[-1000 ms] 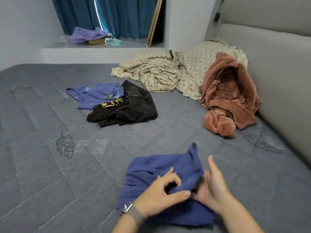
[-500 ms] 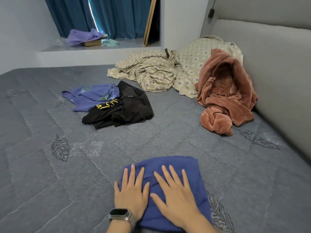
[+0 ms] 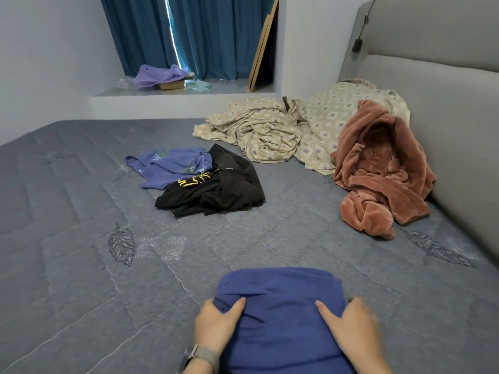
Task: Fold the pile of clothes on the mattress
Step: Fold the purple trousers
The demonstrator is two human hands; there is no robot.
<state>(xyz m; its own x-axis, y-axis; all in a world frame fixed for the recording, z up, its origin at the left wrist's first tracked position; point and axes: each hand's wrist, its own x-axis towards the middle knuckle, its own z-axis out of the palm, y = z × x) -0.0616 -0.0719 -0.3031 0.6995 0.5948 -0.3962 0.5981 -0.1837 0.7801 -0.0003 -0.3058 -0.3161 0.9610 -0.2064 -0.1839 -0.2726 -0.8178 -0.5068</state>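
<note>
A folded dark blue garment (image 3: 280, 314) lies on the grey quilted mattress (image 3: 81, 265) right in front of me. My left hand (image 3: 216, 325) grips its left edge, thumb on top and fingers tucked under the side. My right hand (image 3: 351, 327) grips its right edge the same way. Farther back lie a crumpled black garment with yellow print (image 3: 216, 187) and a light purple garment (image 3: 172, 166) touching it on its left.
A beige patterned sheet (image 3: 270, 130) and a rust-brown fleece blanket (image 3: 378, 168) are heaped at the back right against the grey padded headboard (image 3: 445, 109). A white ledge (image 3: 183, 101) beyond the mattress holds a purple bag (image 3: 159, 75) before blue curtains.
My hands were pressing flat on top of the blue garment; now they have slid apart to its left and right edges and grip it there. The view has tilted slightly.
</note>
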